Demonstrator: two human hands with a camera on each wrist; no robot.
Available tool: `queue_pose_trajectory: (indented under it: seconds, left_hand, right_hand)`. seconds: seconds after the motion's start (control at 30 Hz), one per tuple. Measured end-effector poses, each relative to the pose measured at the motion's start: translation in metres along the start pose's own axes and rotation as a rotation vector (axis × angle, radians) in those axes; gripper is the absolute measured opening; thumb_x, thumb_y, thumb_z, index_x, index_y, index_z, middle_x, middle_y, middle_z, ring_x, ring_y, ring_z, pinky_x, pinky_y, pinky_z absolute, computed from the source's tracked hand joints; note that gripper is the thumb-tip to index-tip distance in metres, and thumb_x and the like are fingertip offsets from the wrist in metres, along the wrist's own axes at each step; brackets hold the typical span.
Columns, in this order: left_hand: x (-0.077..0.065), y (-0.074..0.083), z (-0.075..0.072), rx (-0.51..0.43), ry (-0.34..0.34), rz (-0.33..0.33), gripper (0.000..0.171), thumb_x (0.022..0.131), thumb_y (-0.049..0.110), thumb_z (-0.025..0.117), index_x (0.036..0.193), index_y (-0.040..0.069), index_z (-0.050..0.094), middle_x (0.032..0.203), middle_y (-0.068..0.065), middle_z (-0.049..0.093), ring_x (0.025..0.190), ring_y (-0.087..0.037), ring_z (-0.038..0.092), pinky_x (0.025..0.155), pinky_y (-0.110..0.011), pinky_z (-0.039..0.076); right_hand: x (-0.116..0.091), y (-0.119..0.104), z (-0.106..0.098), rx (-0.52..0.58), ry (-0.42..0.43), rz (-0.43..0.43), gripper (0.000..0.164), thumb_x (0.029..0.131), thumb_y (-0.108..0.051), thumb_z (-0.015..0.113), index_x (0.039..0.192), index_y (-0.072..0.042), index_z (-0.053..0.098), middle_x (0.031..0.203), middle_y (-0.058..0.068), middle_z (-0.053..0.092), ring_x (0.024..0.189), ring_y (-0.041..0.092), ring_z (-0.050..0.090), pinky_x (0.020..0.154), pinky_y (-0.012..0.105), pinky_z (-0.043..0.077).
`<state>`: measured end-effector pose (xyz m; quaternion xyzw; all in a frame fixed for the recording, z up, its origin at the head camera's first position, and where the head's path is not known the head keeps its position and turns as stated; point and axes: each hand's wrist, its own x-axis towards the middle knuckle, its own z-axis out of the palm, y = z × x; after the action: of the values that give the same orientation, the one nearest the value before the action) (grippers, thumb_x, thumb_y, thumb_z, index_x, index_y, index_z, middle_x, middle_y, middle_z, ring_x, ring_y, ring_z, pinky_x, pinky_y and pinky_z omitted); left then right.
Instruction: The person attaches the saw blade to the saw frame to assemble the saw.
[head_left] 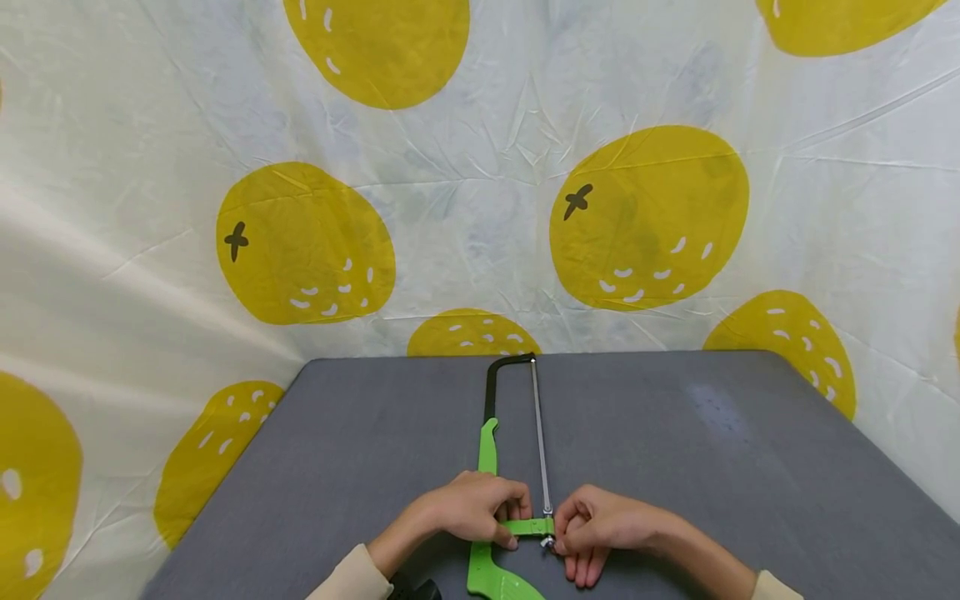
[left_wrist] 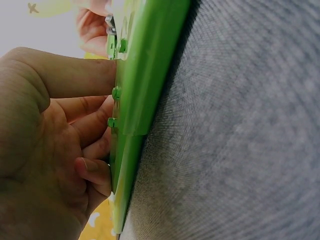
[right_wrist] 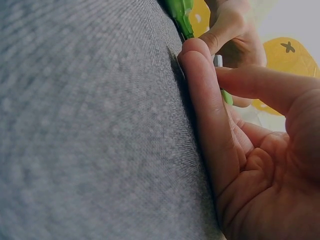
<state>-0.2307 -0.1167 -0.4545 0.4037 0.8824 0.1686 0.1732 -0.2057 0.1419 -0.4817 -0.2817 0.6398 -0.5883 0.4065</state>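
A hacksaw (head_left: 487,454) lies flat on the table, its black front bow pointing away and its green handle (head_left: 498,580) near me. Its silver blade (head_left: 541,442) runs along the right side. My left hand (head_left: 472,505) holds the green frame, fingers bent over the short cross arm (head_left: 527,527); in the left wrist view the thumb presses against the green body (left_wrist: 150,65). At the near end of the blade, my right hand (head_left: 606,523) pinches the small metal wing nut (head_left: 547,542). The right wrist view shows the lower fingers (right_wrist: 210,120) against the table, with the nut mostly hidden.
The grey cloth-covered table (head_left: 375,425) extends to both sides. Behind and left of it hangs a pale curtain (head_left: 472,242) printed with yellow fruit. A small black object (head_left: 416,587) shows at the bottom edge beside the left sleeve.
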Motion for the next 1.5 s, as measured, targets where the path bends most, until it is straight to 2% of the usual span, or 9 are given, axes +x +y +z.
queue_pose_trajectory:
  seconds: [0.13,0.33,0.37,0.6,0.8,1.27,1.5]
  left_hand:
    - [-0.0006,0.0000,0.0002,-0.006,-0.002,-0.004,0.022,0.087,0.028,0.083,0.101,0.031,0.066,0.083,0.023,0.065,0.075,0.010,0.058,0.071,-0.016,0.044]
    - [-0.0017,0.0006,0.0003,-0.003,-0.004,-0.004,0.023,0.087,0.028,0.083,0.102,0.031,0.066,0.084,0.023,0.065,0.075,0.010,0.058,0.072,-0.016,0.045]
    - [-0.0018,0.0007,0.0003,-0.003,-0.005,-0.004,0.023,0.087,0.028,0.083,0.102,0.031,0.066,0.085,0.023,0.065,0.076,0.010,0.058,0.072,-0.016,0.045]
    - [-0.0014,0.0010,0.0003,-0.005,-0.005,-0.008,0.023,0.087,0.028,0.083,0.102,0.031,0.066,0.086,0.023,0.065,0.076,0.010,0.058,0.072,-0.016,0.046]
    - [-0.0021,0.0013,0.0004,0.005,0.003,-0.008,0.023,0.086,0.029,0.083,0.101,0.032,0.066,0.084,0.024,0.065,0.076,0.010,0.058,0.072,-0.016,0.044]
    - [-0.0008,-0.0012,0.0017,0.015,0.011,-0.005,0.023,0.086,0.029,0.084,0.100,0.032,0.066,0.083,0.024,0.065,0.075,0.011,0.058,0.071,-0.016,0.044]
    - [-0.0005,-0.0014,0.0021,0.010,0.011,-0.005,0.023,0.085,0.029,0.084,0.099,0.032,0.066,0.081,0.024,0.065,0.074,0.011,0.058,0.071,-0.016,0.043]
  right_hand:
    - [-0.0001,-0.0001,0.0010,0.005,0.002,0.001,0.033,0.094,-0.003,0.060,0.106,0.028,0.053,0.073,-0.001,0.074,0.065,0.003,0.073,0.058,0.022,0.058]
    - [-0.0001,0.0004,0.0018,0.020,0.007,-0.001,0.009,0.094,-0.003,0.062,0.099,0.004,0.065,0.072,-0.001,0.074,0.065,0.004,0.073,0.058,0.022,0.058]
    - [0.0000,0.0004,0.0018,0.021,0.007,-0.001,0.009,0.094,-0.003,0.062,0.098,0.004,0.066,0.072,-0.001,0.074,0.065,0.004,0.073,0.058,0.022,0.058]
    - [-0.0004,0.0010,0.0014,0.023,0.011,0.001,0.012,0.094,-0.002,0.061,0.099,0.008,0.064,0.072,0.000,0.074,0.065,0.004,0.073,0.058,0.023,0.058]
    - [-0.0002,0.0006,0.0014,0.026,0.007,0.008,0.006,0.094,-0.002,0.061,0.098,0.001,0.065,0.072,0.000,0.074,0.064,0.003,0.072,0.057,0.022,0.058]
    - [0.0008,0.0003,0.0035,0.011,0.028,0.002,0.004,0.094,-0.003,0.063,0.095,0.000,0.064,0.071,0.000,0.073,0.063,0.004,0.072,0.056,0.022,0.057]
    - [0.0005,0.0009,0.0033,0.013,0.027,-0.003,0.011,0.093,-0.001,0.061,0.096,0.009,0.062,0.071,0.000,0.073,0.063,0.004,0.072,0.056,0.022,0.058]
